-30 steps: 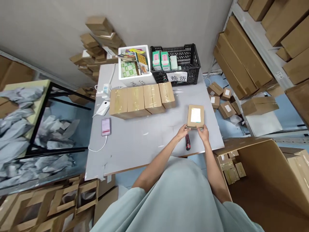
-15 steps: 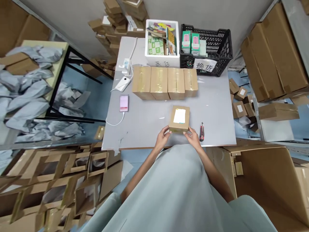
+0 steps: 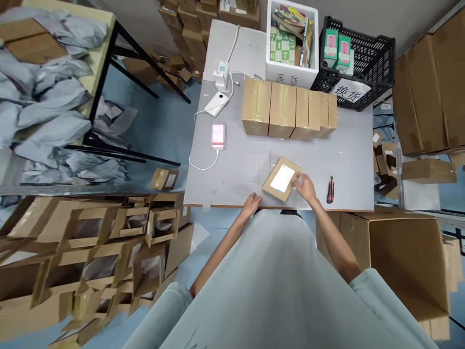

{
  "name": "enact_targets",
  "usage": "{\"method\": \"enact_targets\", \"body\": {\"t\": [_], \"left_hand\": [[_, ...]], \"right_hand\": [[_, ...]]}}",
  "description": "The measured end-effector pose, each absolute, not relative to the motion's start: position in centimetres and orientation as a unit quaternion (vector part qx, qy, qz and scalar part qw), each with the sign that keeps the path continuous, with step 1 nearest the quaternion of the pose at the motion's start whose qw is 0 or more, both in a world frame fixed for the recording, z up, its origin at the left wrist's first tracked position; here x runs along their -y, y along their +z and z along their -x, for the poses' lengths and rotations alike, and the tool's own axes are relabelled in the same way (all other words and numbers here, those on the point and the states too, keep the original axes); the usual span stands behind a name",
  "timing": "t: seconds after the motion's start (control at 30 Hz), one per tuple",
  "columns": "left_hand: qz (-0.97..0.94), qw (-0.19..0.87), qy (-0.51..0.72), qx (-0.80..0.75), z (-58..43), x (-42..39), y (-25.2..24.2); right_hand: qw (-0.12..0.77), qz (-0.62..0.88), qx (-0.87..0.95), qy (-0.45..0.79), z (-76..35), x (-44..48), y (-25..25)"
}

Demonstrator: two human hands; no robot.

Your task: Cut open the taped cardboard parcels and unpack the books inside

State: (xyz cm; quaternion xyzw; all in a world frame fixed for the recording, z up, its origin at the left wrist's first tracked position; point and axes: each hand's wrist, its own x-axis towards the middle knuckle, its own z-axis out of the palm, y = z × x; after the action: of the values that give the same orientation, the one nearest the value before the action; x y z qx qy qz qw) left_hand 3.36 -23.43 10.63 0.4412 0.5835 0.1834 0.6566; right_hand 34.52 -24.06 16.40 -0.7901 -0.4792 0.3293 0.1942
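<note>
Small labelled box [image 3: 282, 178] sits skewed on the grey table [image 3: 236, 169], near the front edge. Your right hand [image 3: 305, 188] grips its right side, a bit blurred. Your left hand [image 3: 253, 200] is at the table edge just off the box, empty, fingers loose. Utility knife [image 3: 330, 189] lies just right of your right hand.

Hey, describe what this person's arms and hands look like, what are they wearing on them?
The left hand and right hand are both bare: no gloves, and no watch, ring or bracelet shows. A loose, pale blue-green top has wide sleeves that end near the elbows, with nothing worn below them. It is plain, with no print or markings.
</note>
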Motion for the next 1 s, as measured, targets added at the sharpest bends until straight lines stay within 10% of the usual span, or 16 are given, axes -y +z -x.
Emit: {"method": "enact_targets", "body": {"t": [0.4, 1.0], "left_hand": [[-0.373, 0.733, 0.147, -0.55, -5.8, 20.9, 11.6], [-0.445, 0.603, 0.23, -0.621, -5.7, 20.3, 12.7]], "right_hand": [[0.123, 0.831, 0.405, 0.362, -35.9, 24.7, 16.3], [0.35, 0.73, 0.292, 0.509, -35.7, 31.4, 14.6]]}}
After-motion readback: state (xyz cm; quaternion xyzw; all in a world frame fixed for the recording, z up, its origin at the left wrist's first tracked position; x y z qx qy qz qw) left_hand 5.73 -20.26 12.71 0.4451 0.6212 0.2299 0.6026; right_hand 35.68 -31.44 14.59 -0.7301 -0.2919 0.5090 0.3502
